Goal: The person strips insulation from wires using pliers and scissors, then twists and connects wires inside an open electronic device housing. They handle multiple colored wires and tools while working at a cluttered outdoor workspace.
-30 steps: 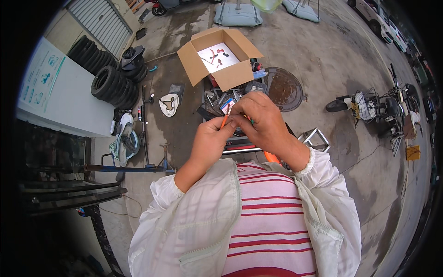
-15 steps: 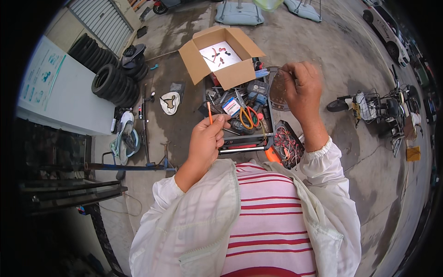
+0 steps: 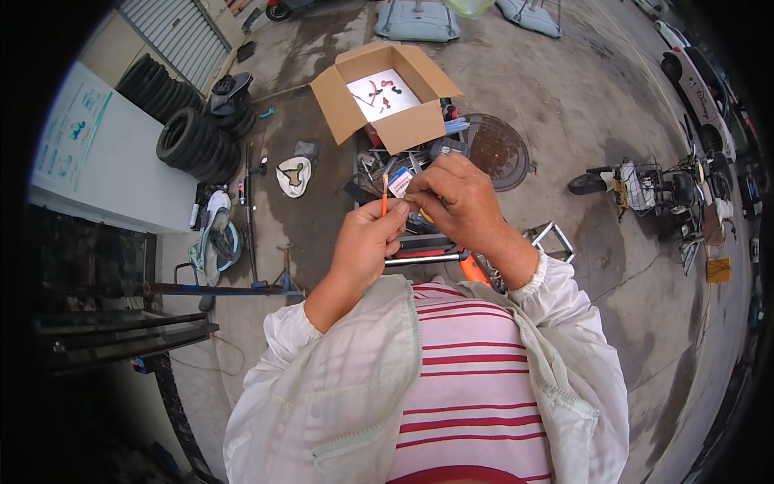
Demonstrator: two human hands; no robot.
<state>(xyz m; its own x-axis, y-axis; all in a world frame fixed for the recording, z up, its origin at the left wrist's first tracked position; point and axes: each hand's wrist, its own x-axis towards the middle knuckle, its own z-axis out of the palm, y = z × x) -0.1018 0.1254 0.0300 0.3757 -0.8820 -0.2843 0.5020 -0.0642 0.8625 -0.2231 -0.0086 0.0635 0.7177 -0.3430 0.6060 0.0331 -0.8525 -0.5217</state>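
- Gripping the orange wire (image 3: 384,198), the left hand (image 3: 369,239) pinched it between thumb and fingers, its bare, coppery tip pointing up.
- The wire stood nearly upright above the cart (image 3: 421,260), toward its left edge.
- The right hand (image 3: 466,202) was just beside the left one, its thumb and fingers drawn together; whether they gripped anything could not be told.
- A bit of yellow-orange cable (image 3: 425,216) showed under the right hand's fingers.
- A white-and-blue carton (image 3: 399,182) lay just beyond the hands, among tools (image 3: 367,164) in the cart.
- An open box (image 3: 411,131) stood at the cart's far edge, with small red and black pieces (image 3: 387,84) on the white sheet (image 3: 359,89) inside.
- Something orange (image 3: 473,269) sat by the cart's near right corner.
- A round manhole cover (image 3: 501,152) lay in the floor past the cart's right edge.
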